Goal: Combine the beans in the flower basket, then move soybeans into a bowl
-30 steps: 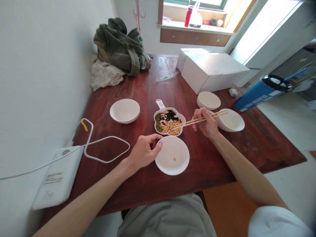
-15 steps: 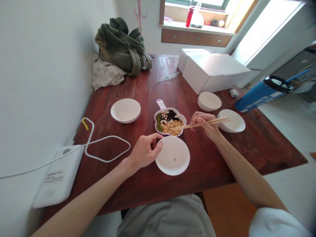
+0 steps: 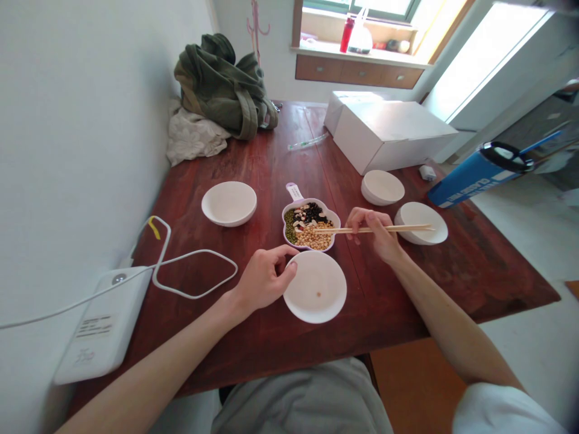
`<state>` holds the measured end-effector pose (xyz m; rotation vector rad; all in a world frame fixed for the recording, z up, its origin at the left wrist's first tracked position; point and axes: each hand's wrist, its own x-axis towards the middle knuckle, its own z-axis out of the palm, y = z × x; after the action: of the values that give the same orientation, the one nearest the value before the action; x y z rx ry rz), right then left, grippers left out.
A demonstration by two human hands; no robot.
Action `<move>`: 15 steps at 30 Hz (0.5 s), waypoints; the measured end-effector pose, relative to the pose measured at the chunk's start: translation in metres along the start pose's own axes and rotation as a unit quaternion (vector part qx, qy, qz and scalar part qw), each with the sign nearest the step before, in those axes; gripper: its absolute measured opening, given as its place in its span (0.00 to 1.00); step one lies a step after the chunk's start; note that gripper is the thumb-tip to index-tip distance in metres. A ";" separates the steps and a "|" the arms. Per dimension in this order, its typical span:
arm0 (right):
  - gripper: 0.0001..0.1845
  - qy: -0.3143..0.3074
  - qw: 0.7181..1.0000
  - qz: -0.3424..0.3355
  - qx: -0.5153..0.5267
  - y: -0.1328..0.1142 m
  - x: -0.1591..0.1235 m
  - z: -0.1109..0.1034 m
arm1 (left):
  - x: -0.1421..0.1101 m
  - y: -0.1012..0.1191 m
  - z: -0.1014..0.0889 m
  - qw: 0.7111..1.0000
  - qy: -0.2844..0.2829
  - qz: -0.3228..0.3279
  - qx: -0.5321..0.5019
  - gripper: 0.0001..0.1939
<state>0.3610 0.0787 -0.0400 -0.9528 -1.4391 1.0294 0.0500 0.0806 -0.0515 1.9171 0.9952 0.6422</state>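
A dark red wooden table (image 3: 271,163) spans most of the view, with a white box (image 3: 398,120) toward its far right and an olive bag (image 3: 217,84) far left. 4 white bowls stand on it: the left bowl (image 3: 228,202), the far right bowl (image 3: 382,187), the nearer right bowl (image 3: 420,214) and the near bowl (image 3: 312,274) in front of the person. Just beyond the near bowl sits a scalloped dish (image 3: 294,191), handle pointing away. The left hand (image 3: 266,274) is at the near bowl's left rim, thumb and forefinger apart there; whether they press on it, I cannot tell. The right hand (image 3: 379,237) has its fingers clamped on a pair of chopsticks (image 3: 409,228), whose long axis runs nearly straight left to right, back ends over the nearer right bowl. The yellow beans (image 3: 312,240), in the dish's near part, lie left of the right fingers, right at the chopstick tips; contact is too small to judge. 1 tan speck (image 3: 318,295) lies inside the near bowl
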 end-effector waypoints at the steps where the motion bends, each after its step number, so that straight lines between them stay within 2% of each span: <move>1: 0.33 0.009 1.000 0.006 0.015 0.000 0.000 -0.001 | 0.000 0.000 0.000 1.000 -0.002 -0.002 -0.001 0.16; 9: 0.31 -0.013 0.999 0.028 -0.035 -0.007 0.004 0.001 | 0.000 -0.001 0.000 1.000 -0.004 0.000 -0.004 0.17; 15: 0.29 -0.006 0.999 0.025 -0.022 -0.003 0.003 0.000 | 0.000 0.000 0.000 1.000 -0.001 0.003 -0.004 0.17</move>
<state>0.3606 0.0810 -0.0362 -1.0197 -1.4604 1.0448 0.0498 0.0805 -0.0518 1.9143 0.9843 0.6470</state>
